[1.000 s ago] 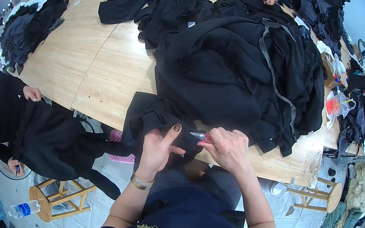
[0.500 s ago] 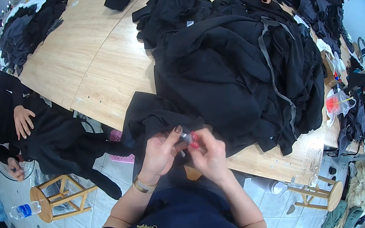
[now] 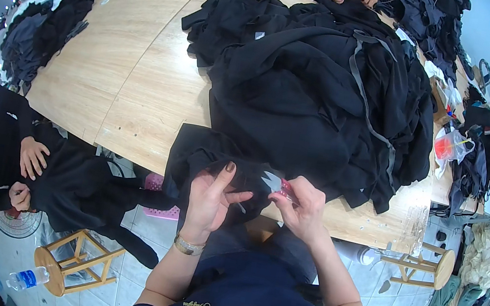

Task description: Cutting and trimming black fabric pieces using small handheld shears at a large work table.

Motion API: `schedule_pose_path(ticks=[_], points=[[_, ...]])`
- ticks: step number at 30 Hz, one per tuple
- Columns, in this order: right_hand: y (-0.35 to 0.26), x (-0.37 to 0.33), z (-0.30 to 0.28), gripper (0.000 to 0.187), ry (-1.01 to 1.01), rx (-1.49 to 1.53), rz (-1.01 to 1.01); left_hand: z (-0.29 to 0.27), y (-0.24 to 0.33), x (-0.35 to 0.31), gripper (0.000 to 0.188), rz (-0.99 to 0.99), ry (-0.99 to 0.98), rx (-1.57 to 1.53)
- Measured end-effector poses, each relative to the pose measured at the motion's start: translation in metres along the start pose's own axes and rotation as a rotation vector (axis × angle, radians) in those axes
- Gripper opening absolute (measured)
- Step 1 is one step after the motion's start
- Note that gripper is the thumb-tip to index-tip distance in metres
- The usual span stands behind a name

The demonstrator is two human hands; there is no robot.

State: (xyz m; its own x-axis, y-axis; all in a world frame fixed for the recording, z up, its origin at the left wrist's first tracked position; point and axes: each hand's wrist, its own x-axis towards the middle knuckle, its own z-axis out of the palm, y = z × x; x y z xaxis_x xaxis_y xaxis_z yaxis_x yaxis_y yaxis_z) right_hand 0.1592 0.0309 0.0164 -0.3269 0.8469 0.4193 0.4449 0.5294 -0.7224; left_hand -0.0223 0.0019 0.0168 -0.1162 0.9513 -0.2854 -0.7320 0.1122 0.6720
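Note:
My right hand is closed around small thread snips with pinkish-red handles, their pale metal blades pointing left toward my other hand. My left hand is beside the blades, thumb raised and fingers apart, nothing visible in its grasp. A piece of black cloth lies at the table's near edge, behind and under my hands, and drapes over the edge. Right beyond it rises a large heap of black garments, with a grey strip running down its right side.
The wooden table carries another dark cloth pile at far left. At left a co-worker's hand rests on black cloth. Other people's hands work at the far edge. Wooden stools stand on both sides; a drink bag is at right.
My hands have moved apart; the snips are now clear of my left hand, whose fingers have spread. At the far left edge, a co-worker's black piece has been drawn back.

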Motion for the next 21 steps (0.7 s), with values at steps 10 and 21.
schedule_pose_path(ticks=[10,21], points=[[0.003,0.009,-0.006,0.034,-0.017,-0.391,-0.240,0.005,0.002,-0.002,0.020,-0.003,-0.061,0.055],[0.005,0.013,-0.006,0.034,-0.049,-0.387,-0.270,0.003,-0.002,-0.003,0.018,0.019,-0.070,0.125]])
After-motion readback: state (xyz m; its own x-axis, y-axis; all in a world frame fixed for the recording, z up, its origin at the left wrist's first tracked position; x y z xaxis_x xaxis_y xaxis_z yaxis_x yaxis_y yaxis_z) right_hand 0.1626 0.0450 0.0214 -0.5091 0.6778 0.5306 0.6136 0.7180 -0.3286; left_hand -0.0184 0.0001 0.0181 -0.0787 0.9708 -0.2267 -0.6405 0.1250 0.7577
